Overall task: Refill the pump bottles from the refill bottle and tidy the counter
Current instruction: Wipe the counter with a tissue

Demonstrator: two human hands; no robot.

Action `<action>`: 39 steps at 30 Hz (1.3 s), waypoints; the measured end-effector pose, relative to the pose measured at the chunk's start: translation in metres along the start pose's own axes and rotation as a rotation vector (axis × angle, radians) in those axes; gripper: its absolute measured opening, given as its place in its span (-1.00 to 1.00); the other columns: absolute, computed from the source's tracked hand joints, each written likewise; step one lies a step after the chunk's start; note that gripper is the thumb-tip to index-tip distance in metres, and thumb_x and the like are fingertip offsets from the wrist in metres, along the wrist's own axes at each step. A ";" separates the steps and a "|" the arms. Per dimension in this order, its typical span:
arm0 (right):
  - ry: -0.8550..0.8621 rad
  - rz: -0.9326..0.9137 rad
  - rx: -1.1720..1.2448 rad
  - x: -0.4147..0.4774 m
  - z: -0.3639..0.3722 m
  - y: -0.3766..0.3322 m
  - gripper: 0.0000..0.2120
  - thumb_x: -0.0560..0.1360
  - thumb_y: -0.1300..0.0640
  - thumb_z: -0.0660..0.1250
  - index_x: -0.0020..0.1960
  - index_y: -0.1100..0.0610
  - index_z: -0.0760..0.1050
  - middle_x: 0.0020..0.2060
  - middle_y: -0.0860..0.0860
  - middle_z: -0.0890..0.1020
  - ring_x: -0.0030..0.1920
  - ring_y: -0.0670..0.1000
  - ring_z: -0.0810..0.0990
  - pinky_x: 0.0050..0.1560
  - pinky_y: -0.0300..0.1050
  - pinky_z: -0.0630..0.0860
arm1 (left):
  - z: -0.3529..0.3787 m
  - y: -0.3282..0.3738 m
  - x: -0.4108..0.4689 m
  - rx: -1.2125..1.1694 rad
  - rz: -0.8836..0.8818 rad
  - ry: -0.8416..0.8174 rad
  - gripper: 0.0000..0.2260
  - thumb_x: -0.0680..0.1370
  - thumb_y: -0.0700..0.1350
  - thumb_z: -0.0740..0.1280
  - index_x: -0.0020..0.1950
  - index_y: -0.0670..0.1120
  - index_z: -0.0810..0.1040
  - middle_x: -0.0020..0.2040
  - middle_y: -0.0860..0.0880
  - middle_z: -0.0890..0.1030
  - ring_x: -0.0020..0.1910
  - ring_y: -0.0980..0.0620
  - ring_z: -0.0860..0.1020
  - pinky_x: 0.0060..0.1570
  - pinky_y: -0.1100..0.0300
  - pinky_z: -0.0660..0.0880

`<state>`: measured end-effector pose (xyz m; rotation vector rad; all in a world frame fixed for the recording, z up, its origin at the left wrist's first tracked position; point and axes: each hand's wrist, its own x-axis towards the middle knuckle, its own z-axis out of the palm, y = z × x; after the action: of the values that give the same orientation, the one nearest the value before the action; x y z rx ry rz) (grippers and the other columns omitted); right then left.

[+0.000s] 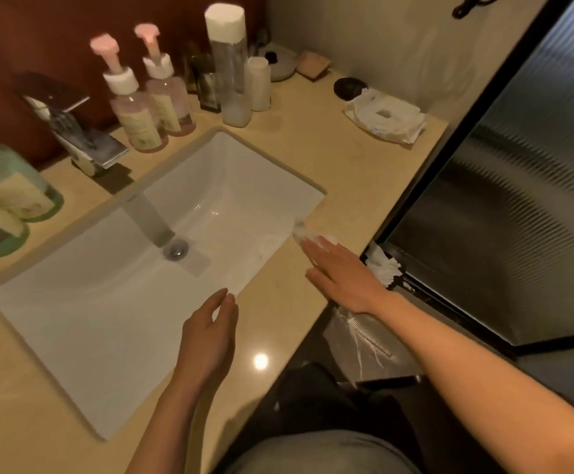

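My left hand point(207, 336) hovers loose and empty at the sink point(73, 302) rim's 6 o'clock; right hand point(343, 271) presses flat on a white wad point(299, 230) at 3. Pump bottles point(135, 111) at 11, labels unreadable.

Bathroom vanity corner in dim, warm light.
A beige polished stone counter point(330, 159) surrounds a white rectangular undermount basin point(73, 302). A dark reddish-brown wall point(39, 35) fills the upper left, a pale grey wall point(398, 46) the upper centre, and a black-framed ribbed glass door point(518, 200) the right.
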<state>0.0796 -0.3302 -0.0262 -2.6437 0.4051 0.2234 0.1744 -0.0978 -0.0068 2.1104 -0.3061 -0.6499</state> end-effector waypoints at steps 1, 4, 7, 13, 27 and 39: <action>0.003 0.037 -0.005 0.010 -0.002 0.002 -0.44 0.63 -0.12 -0.06 0.55 0.00 -0.16 0.53 -0.08 -0.03 0.51 -0.11 -0.17 0.51 -0.04 -0.15 | 0.002 0.003 0.002 -0.004 -0.007 0.003 -0.63 0.62 0.04 0.13 0.38 -0.05 0.42 0.38 0.00 0.43 0.37 0.02 0.35 0.20 0.29 0.18; 0.007 0.085 -0.003 0.030 0.001 -0.009 -0.39 0.61 -0.21 -0.10 0.54 0.00 -0.23 0.54 -0.08 -0.08 0.51 -0.09 -0.24 0.46 -0.12 -0.26 | 0.006 0.010 0.011 -0.002 -0.017 0.029 -0.63 0.63 0.03 0.11 0.37 -0.07 0.45 0.36 -0.01 0.45 0.35 0.02 0.37 0.19 0.30 0.19; -0.042 0.008 -0.025 0.026 0.011 -0.037 -0.35 0.59 -0.25 -0.12 0.53 -0.01 -0.28 0.51 -0.11 -0.18 0.46 -0.13 -0.33 0.47 -0.08 -0.28 | 0.007 0.015 0.021 -0.006 -0.017 0.063 -0.63 0.63 0.02 0.10 0.36 -0.08 0.45 0.35 -0.01 0.47 0.35 0.02 0.38 0.20 0.30 0.20; -0.210 -0.267 -0.075 -0.011 0.040 -0.074 -0.33 0.57 -0.26 -0.05 0.54 -0.02 -0.22 0.53 -0.07 -0.18 0.50 -0.04 -0.29 0.50 -0.02 -0.23 | 0.016 0.031 0.039 -0.072 -0.002 0.118 -0.67 0.63 -0.01 0.12 0.30 -0.07 0.51 0.30 -0.01 0.52 0.30 0.01 0.43 0.17 0.25 0.26; -0.196 -0.166 -0.241 0.010 -0.046 0.063 -0.37 0.56 -0.27 -0.13 0.50 -0.12 -0.34 0.49 -0.20 -0.22 0.48 -0.13 -0.31 0.50 -0.08 -0.21 | 0.028 0.038 0.041 -0.004 0.020 -0.064 -0.83 0.62 -0.04 0.14 -0.15 -0.01 0.38 -0.27 0.14 0.37 -0.37 0.26 0.30 -0.29 0.36 0.25; -0.044 0.056 -0.104 0.064 -0.015 0.010 -0.32 0.54 -0.34 -0.17 0.54 -0.05 -0.22 0.53 -0.09 -0.18 0.49 -0.05 -0.33 0.48 -0.03 -0.28 | 0.032 0.039 0.040 0.028 0.057 -0.052 -0.84 0.61 -0.05 0.16 -0.16 -0.02 0.38 -0.28 0.13 0.35 -0.38 0.24 0.30 -0.38 0.51 0.22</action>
<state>0.1381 -0.3615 -0.0314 -2.7255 0.4650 0.3284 0.1904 -0.1601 -0.0039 2.1058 -0.4045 -0.6715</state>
